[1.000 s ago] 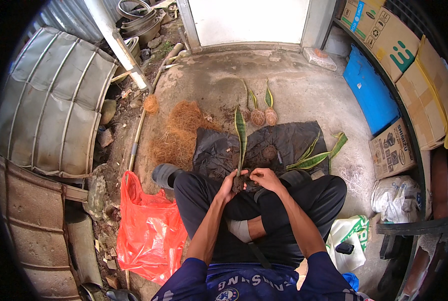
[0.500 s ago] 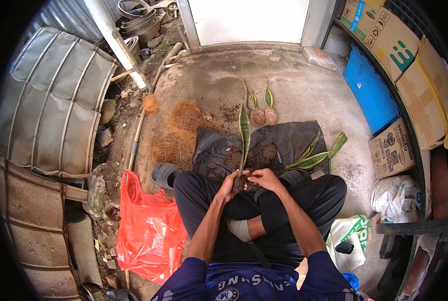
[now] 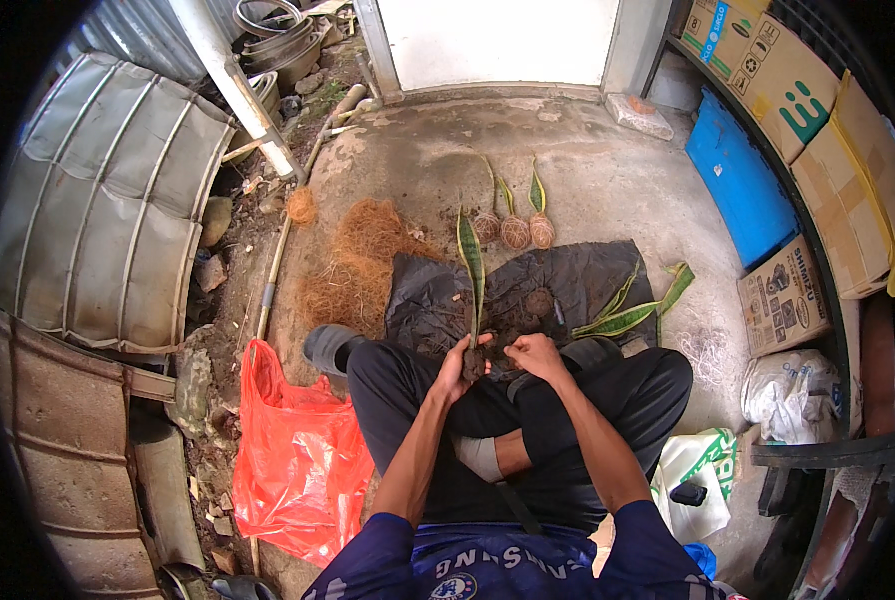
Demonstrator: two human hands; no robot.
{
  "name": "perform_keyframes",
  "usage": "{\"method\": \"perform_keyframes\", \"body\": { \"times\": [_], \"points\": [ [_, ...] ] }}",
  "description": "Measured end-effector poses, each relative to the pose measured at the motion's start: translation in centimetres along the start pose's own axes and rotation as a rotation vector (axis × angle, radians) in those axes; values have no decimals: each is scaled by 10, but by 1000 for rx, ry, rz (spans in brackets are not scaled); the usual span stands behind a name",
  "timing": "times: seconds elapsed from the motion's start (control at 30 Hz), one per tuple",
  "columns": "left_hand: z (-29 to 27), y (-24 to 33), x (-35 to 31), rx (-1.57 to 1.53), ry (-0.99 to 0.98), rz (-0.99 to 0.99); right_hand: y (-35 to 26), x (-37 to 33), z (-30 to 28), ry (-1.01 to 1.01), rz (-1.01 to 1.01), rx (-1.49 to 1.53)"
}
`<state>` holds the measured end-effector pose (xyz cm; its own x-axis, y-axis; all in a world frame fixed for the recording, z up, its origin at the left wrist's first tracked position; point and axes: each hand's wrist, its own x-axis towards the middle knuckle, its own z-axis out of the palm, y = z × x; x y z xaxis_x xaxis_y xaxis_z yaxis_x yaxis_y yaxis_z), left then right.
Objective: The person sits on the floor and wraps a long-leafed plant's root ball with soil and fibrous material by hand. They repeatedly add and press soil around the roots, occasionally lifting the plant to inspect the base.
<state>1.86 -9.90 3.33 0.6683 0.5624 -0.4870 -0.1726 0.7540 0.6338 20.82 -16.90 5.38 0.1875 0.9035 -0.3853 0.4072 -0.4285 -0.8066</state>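
My left hand (image 3: 452, 376) is closed around the dark soil ball (image 3: 474, 366) at the base of a snake plant (image 3: 471, 255). The yellow-edged leaf stands nearly upright above it. Just right of the ball, my right hand (image 3: 535, 356) is apart from it with its fingers curled together; what they pinch, if anything, is too small to tell. Beneath both hands spreads a black plastic sheet (image 3: 417, 300) with loose soil and a soil lump (image 3: 538, 303). More snake plant leaves (image 3: 622, 319) lie on its right side.
Three wrapped snake plants (image 3: 514, 233) stand beyond the sheet. Brown coconut fibre (image 3: 362, 250) lies to the left, a red plastic bag (image 3: 302, 460) by my left knee. White string (image 3: 705, 355) is at the right, near cardboard boxes (image 3: 782, 295) and a blue panel (image 3: 737, 180).
The snake plant in my left hand has shifted left and its leaf leans differently. My right hand has drawn a little to the right, away from the soil ball.
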Motion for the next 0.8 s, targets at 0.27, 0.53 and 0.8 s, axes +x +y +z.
{"method": "perform_keyframes", "body": {
  "times": [0.27,0.53,0.8],
  "points": [
    [5,3,-2,-15,26,1,3,2,-3,131,-79,245],
    [10,4,-4,21,16,-2,-1,-2,0,92,-218,66],
    [4,2,-3,44,-2,-16,-4,-2,1,96,-221,61]
  ]
}}
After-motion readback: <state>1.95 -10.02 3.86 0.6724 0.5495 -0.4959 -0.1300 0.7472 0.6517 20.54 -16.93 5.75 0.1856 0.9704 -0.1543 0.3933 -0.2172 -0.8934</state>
